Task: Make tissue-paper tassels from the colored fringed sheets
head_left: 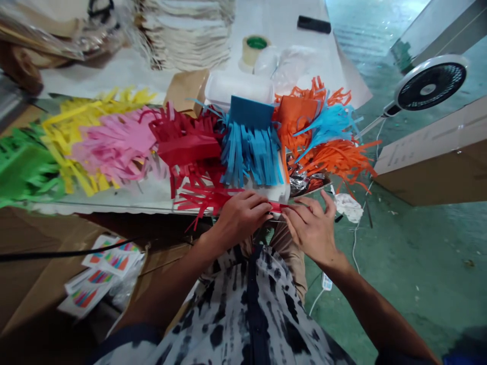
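"Where is the red fringe (207,199) lying relative to the fingers?"
"Its narrow band is running between the two hands, right at the near edge of the desk (152,195). The loose strips are fanning out on the far left side of the left hand (243,212)."
"And what are that hand's fingers doing?"
"They're curling over the band and grasping it; the hand itself is hiding the middle part."
"What about the right hand (314,228)?"
"Its thumb and fingertips are pinching the band's right end, while the outer fingers are spreading away from it."
"Anything sitting close by?"
"A blue fringe (251,147) is lying just beyond the hands, with a dark red fringe (190,147) resting to its left. On the right, orange fringes (335,159) are hanging past the desk's corner, above a box of shiny wrappers (304,181)."
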